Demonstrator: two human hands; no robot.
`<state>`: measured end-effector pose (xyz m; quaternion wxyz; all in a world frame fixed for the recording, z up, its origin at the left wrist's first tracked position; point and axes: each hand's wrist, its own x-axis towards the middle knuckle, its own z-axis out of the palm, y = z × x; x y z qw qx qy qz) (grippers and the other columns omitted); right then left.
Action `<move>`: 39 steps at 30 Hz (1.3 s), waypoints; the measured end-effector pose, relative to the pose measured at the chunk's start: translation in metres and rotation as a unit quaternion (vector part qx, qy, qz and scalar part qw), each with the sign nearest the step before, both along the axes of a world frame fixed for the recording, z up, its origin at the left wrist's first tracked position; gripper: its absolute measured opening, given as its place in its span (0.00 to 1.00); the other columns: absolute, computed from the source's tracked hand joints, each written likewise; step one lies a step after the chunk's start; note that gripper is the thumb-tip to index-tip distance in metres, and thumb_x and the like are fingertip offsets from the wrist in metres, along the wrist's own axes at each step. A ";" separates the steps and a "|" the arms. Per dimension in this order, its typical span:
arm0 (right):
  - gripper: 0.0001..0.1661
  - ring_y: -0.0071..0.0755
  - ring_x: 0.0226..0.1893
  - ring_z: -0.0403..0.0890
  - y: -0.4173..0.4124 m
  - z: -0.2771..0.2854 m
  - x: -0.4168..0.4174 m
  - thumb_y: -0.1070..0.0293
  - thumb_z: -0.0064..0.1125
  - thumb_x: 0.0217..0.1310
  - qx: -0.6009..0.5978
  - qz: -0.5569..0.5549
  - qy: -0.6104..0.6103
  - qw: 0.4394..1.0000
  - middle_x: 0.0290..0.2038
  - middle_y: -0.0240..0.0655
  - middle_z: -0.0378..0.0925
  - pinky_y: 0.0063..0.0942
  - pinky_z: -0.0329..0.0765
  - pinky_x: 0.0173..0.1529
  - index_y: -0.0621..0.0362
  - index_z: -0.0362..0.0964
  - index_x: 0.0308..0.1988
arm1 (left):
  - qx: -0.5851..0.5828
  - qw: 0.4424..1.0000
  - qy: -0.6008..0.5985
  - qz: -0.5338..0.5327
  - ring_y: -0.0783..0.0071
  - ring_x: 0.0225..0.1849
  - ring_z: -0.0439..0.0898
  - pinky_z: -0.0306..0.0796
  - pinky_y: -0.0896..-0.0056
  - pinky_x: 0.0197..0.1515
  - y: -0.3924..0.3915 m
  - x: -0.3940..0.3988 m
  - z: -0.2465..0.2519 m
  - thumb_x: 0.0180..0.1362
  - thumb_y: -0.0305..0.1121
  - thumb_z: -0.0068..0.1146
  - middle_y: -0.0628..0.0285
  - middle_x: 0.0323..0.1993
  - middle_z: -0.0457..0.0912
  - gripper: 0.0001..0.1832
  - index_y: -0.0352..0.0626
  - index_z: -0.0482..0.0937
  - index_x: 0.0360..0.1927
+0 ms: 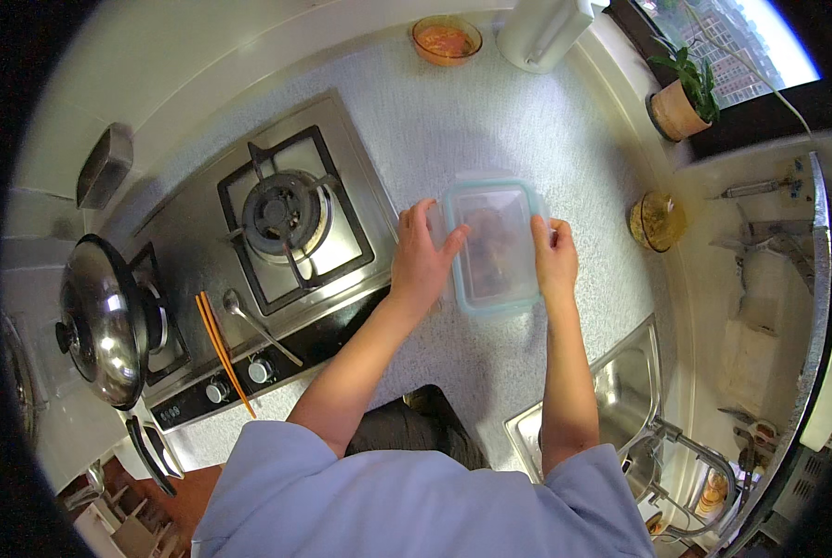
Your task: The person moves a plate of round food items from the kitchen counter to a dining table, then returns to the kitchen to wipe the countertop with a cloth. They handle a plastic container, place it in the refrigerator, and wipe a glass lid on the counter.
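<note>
A clear rectangular food container with a pale teal seal around its lid is in front of me over the counter. Dark food shows blurrily through the lid. My left hand is at its left side, thumb over the lid's edge and fingers by a side flap. On the right side, my right hand grips the container, its thumb along the rim and its fingers curled by the edge. Whether the container's base touches the counter is hard to tell.
Left is a gas hob with a lidded wok, orange chopsticks and a metal spoon. A glass bowl and white jug stand behind. Right are a yellowish bowl, potted plant and steel sink.
</note>
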<state>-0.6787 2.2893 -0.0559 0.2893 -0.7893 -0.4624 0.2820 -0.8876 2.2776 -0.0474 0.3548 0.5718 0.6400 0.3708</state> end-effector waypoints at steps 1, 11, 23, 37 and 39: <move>0.30 0.35 0.29 0.74 0.008 -0.004 -0.002 0.42 0.53 0.56 -0.025 0.001 -0.013 1.000 0.28 0.38 0.73 0.29 0.71 0.37 0.60 0.70 0.41 | -0.059 0.998 0.012 -0.013 0.52 0.55 0.69 0.64 0.59 0.55 0.007 0.000 -0.004 0.57 0.49 0.53 0.45 0.52 0.68 0.34 0.35 0.58 0.57; 0.34 0.42 0.36 0.77 -0.005 -0.029 0.001 0.40 0.51 0.56 -0.041 0.007 0.051 0.998 0.35 0.44 0.76 0.34 0.71 0.41 0.59 0.67 0.50 | -0.149 0.986 -0.028 -0.064 0.48 0.59 0.65 0.61 0.58 0.59 0.004 -0.001 -0.023 0.57 0.49 0.52 0.42 0.58 0.64 0.38 0.35 0.53 0.61; 0.59 0.67 0.65 0.44 -0.034 0.047 -0.088 0.43 0.66 0.41 0.048 0.233 -0.269 0.933 0.65 0.58 0.41 0.70 0.43 0.59 0.58 0.45 0.65 | -0.167 0.908 -0.382 0.048 0.58 0.46 0.76 0.77 0.56 0.40 0.254 -0.041 -0.025 0.61 0.42 0.47 0.45 0.64 0.52 0.43 0.57 0.29 0.69; 0.56 0.69 0.65 0.42 -0.039 0.038 -0.091 0.39 0.63 0.42 -0.004 0.288 -0.283 0.915 0.65 0.60 0.41 0.72 0.38 0.59 0.61 0.50 0.63 | -0.160 0.884 -0.440 0.011 0.48 0.43 0.78 0.78 0.50 0.39 0.329 -0.022 -0.050 0.62 0.33 0.37 0.47 0.61 0.59 0.37 0.70 0.31 0.67; 0.55 0.67 0.65 0.44 -0.039 0.038 -0.091 0.40 0.64 0.42 0.002 0.279 -0.269 0.922 0.65 0.58 0.44 0.72 0.40 0.59 0.58 0.51 0.63 | -0.161 0.884 -0.439 0.018 0.50 0.42 0.78 0.79 0.52 0.38 0.331 -0.020 -0.048 0.63 0.33 0.37 0.48 0.58 0.61 0.32 0.67 0.37 0.66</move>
